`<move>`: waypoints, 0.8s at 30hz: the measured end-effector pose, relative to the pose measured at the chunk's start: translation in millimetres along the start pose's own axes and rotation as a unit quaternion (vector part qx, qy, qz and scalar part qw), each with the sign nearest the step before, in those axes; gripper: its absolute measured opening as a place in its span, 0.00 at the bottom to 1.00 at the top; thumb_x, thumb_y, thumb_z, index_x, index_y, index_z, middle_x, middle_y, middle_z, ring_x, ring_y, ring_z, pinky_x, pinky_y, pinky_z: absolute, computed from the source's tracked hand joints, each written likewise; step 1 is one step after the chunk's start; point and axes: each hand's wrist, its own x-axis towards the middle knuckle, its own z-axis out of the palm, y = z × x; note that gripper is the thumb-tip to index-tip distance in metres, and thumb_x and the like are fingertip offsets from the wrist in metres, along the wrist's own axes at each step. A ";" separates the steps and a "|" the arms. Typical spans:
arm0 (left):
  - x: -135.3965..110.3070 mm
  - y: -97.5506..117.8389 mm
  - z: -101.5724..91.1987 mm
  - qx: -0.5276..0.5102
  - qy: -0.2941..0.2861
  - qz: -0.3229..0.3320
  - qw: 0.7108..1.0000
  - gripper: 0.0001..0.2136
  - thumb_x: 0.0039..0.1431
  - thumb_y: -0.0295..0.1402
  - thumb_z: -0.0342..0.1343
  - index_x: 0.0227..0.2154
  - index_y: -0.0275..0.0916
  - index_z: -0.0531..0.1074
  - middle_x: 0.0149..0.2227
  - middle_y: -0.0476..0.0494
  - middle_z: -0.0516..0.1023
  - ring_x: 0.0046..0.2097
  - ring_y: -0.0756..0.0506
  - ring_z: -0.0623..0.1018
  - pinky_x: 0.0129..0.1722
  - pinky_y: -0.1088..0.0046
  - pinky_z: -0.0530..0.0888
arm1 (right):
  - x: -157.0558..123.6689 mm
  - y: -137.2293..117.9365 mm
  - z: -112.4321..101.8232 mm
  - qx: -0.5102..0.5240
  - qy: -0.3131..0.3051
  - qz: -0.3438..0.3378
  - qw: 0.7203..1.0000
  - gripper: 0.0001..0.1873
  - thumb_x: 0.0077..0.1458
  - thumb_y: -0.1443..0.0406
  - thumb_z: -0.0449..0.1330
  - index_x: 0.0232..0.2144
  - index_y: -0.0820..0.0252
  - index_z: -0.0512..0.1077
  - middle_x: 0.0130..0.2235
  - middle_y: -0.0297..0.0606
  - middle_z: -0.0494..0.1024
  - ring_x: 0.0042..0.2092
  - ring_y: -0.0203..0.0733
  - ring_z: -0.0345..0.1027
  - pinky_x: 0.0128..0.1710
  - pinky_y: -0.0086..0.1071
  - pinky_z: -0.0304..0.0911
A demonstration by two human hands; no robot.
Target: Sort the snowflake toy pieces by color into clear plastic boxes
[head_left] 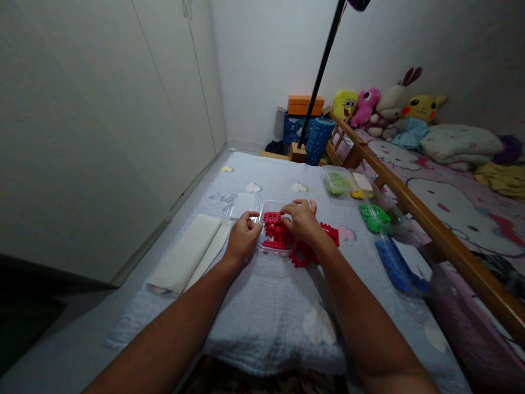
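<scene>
In front of me a clear plastic box (275, 252) holds several red plastic building pieces (272, 220) with toothed edges. My left hand (245, 236) is at the box's left side, its fingers curled and pinching the rim. Over the box's right side, my right hand (302, 220) has bent fingers and a thumb at the red pieces; its grip is partly hidden. More red pieces (302, 256) lie on the cloth to the right of the box, partly under my right forearm. A clear lid (245, 206) with a white label rests beyond my left hand.
A folded cream cloth (186, 253) lies at left on the blue table cover (270, 312). Along the right edge stand clear boxes of light green (337, 185), yellow (361, 194), green (374, 218) and blue pieces (396, 267). A wooden bed rail (435, 235) borders that side.
</scene>
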 end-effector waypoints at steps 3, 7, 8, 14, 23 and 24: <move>0.4 -2.0 0.1 0.003 -0.003 0.006 1.000 0.14 0.53 0.37 0.57 0.42 0.38 0.74 0.20 0.58 0.63 0.25 0.49 0.66 0.28 0.73 0.60 | -0.3 23.3 -8.5 0.018 0.050 0.059 0.997 0.17 0.61 0.68 0.57 0.46 0.53 0.83 0.54 0.41 0.83 0.60 0.54 0.63 0.64 0.53 0.44; 1.0 -4.5 0.2 0.004 -0.001 0.005 1.000 0.15 0.53 0.37 0.57 0.43 0.38 0.74 0.20 0.58 0.63 0.25 0.49 0.67 0.27 0.74 0.60 | -3.3 57.3 -10.4 -0.010 0.073 0.153 0.986 0.18 0.60 0.68 0.56 0.47 0.55 0.82 0.55 0.44 0.82 0.59 0.55 0.65 0.60 0.49 0.50; 1.2 -5.0 0.2 0.005 -0.001 0.005 1.000 0.15 0.53 0.37 0.57 0.43 0.38 0.74 0.21 0.58 0.63 0.25 0.49 0.67 0.27 0.74 0.60 | -4.6 63.3 -7.9 -0.022 0.070 0.171 0.983 0.17 0.60 0.67 0.57 0.48 0.55 0.82 0.55 0.45 0.82 0.58 0.56 0.65 0.58 0.49 0.51; 2.3 -8.3 -0.2 0.003 -0.004 0.011 1.000 0.15 0.53 0.38 0.57 0.43 0.38 0.74 0.20 0.58 0.62 0.25 0.49 0.66 0.27 0.74 0.60 | -8.2 71.2 14.1 -0.075 0.026 0.188 0.979 0.16 0.58 0.62 0.59 0.47 0.57 0.80 0.50 0.50 0.82 0.55 0.59 0.65 0.52 0.47 0.53; 1.6 -6.2 -0.3 0.004 -0.005 0.007 1.000 0.15 0.54 0.38 0.57 0.43 0.38 0.74 0.20 0.58 0.63 0.25 0.49 0.66 0.27 0.74 0.60 | -4.5 65.7 15.4 -0.084 0.035 0.187 0.978 0.17 0.58 0.60 0.60 0.48 0.57 0.80 0.52 0.49 0.80 0.54 0.58 0.65 0.53 0.47 0.53; 1.6 -6.0 -0.2 0.004 -0.005 0.006 1.000 0.15 0.54 0.38 0.57 0.43 0.38 0.74 0.20 0.58 0.63 0.25 0.49 0.66 0.27 0.74 0.60 | -4.9 65.4 13.9 -0.078 0.048 0.187 0.978 0.18 0.58 0.60 0.60 0.49 0.57 0.79 0.52 0.49 0.79 0.54 0.58 0.65 0.53 0.47 0.53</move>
